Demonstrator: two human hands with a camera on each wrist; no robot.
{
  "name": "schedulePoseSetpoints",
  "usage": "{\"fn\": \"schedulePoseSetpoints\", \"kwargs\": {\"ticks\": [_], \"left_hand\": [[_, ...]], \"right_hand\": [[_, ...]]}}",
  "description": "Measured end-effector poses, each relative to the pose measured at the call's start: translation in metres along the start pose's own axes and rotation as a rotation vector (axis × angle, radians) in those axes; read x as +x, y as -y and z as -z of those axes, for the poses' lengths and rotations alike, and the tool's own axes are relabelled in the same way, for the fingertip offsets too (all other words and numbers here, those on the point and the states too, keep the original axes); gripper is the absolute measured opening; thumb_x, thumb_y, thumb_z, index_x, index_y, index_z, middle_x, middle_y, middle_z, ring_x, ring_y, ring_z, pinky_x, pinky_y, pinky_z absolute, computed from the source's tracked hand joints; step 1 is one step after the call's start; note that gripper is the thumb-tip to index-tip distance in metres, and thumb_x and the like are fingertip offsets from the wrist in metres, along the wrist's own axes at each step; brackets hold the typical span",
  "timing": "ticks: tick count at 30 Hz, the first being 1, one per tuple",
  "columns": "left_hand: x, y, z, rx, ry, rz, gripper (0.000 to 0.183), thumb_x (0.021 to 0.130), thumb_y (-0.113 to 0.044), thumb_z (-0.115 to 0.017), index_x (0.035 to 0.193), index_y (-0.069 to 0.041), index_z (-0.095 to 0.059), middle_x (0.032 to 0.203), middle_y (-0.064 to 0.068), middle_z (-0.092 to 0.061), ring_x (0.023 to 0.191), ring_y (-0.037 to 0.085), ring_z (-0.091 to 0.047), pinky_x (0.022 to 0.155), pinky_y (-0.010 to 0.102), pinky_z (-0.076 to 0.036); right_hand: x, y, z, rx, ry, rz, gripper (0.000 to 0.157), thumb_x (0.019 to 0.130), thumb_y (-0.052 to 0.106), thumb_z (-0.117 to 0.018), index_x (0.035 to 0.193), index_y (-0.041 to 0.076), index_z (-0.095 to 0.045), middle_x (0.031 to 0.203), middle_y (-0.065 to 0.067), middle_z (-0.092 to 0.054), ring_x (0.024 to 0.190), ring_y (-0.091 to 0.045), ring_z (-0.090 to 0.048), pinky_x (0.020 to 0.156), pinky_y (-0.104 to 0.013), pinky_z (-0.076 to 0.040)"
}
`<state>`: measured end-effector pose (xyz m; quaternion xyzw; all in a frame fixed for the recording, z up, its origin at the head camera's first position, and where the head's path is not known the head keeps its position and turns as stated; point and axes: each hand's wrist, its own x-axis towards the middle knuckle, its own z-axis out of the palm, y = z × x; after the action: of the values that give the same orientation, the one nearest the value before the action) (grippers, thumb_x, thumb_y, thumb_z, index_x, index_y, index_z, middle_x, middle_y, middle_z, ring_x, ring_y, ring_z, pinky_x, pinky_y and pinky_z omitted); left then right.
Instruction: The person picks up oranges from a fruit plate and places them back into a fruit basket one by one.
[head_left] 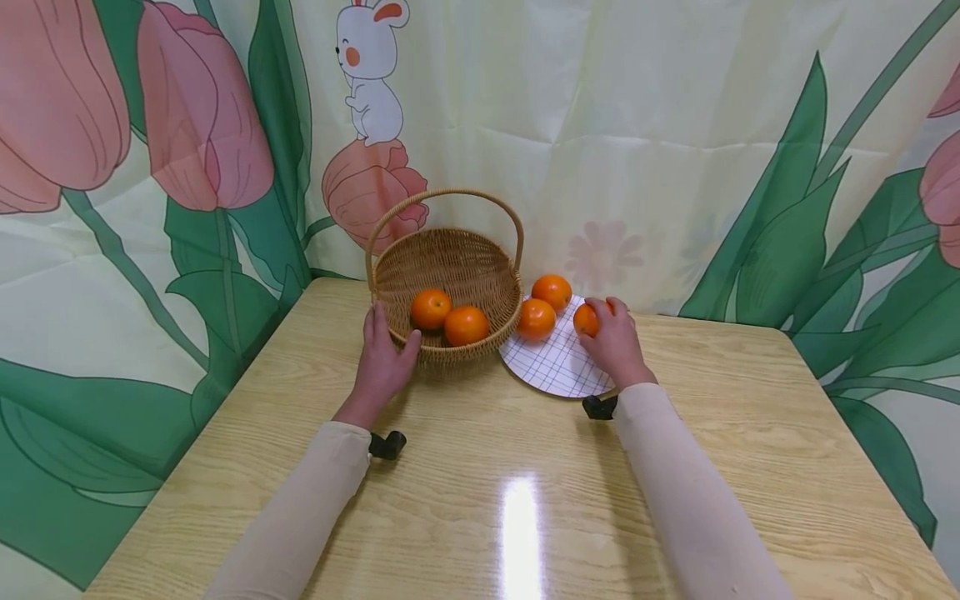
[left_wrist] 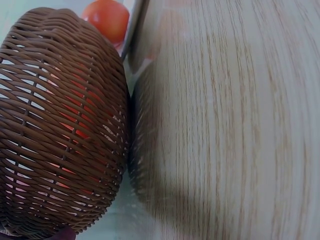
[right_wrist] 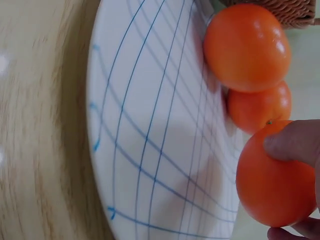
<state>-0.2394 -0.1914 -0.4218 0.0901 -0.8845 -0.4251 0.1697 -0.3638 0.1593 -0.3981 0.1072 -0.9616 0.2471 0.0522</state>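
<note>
My right hand (head_left: 617,343) holds an orange (right_wrist: 275,175) above the right part of a white plate (head_left: 558,367) with blue crossing lines. The thumb presses near its stem spot, with fingertips on the far side. Two more oranges, one in front (head_left: 536,320) and one behind (head_left: 552,292), sit at the plate's left. My left hand (head_left: 386,360) rests against the left front of a woven basket (head_left: 450,258), thumb by the front rim and fingers extended along the side. Inside the basket lie a left orange (head_left: 431,309) and a right orange (head_left: 467,326). The left wrist view shows mostly the weave.
The basket's tall arched handle (head_left: 450,192) stands up over it. Basket and plate stand side by side near the back edge of the wooden table (head_left: 465,450). A printed curtain (head_left: 637,150) hangs right behind them.
</note>
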Motion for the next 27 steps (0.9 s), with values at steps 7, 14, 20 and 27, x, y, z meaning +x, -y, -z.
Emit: {"fn": "schedulePoseSetpoints", "kwargs": {"ticks": [7,14,20,27], "left_hand": [[0.0,0.0,0.001,0.004,0.009,0.004,0.088,0.096,-0.046,-0.048,0.156,-0.01,0.005,0.162,0.019,-0.001,0.144,0.042,-0.025,0.113,0.055,-0.029],[0.0,-0.001,0.001,0.001,0.013,0.007,0.088,0.096,-0.046,-0.048,0.156,-0.011,0.005,0.162,0.019,-0.001,0.143,0.042,-0.025,0.113,0.055,-0.03],[-0.001,-0.002,0.002,0.001,0.014,0.009,0.088,0.096,-0.046,-0.049,0.156,-0.01,0.005,0.162,0.019,-0.001,0.144,0.042,-0.024,0.114,0.054,-0.029],[-0.001,-0.002,0.002,-0.008,0.019,0.013,0.088,0.096,-0.046,-0.049,0.156,-0.01,0.005,0.162,0.019,0.0,0.144,0.042,-0.023,0.114,0.055,-0.029]], "right_hand": [[-0.002,0.014,0.002,0.021,-0.024,0.046,0.059,0.089,0.016,-0.07,0.142,0.016,-0.044,0.15,-0.023,-0.026,0.128,-0.047,-0.034,0.101,-0.06,-0.043],[-0.005,0.03,0.009,0.043,-0.049,0.099,0.06,0.088,0.018,-0.07,0.142,0.016,-0.045,0.15,-0.022,-0.028,0.128,-0.047,-0.037,0.102,-0.061,-0.04],[-0.006,0.042,0.015,0.065,-0.092,0.164,0.06,0.086,0.019,-0.073,0.141,0.015,-0.047,0.147,-0.023,-0.032,0.126,-0.048,-0.041,0.103,-0.06,-0.041],[-0.009,0.057,0.019,0.094,-0.125,0.211,0.059,0.086,0.019,-0.073,0.139,0.016,-0.048,0.145,-0.023,-0.035,0.126,-0.047,-0.041,0.101,-0.06,-0.043]]}}
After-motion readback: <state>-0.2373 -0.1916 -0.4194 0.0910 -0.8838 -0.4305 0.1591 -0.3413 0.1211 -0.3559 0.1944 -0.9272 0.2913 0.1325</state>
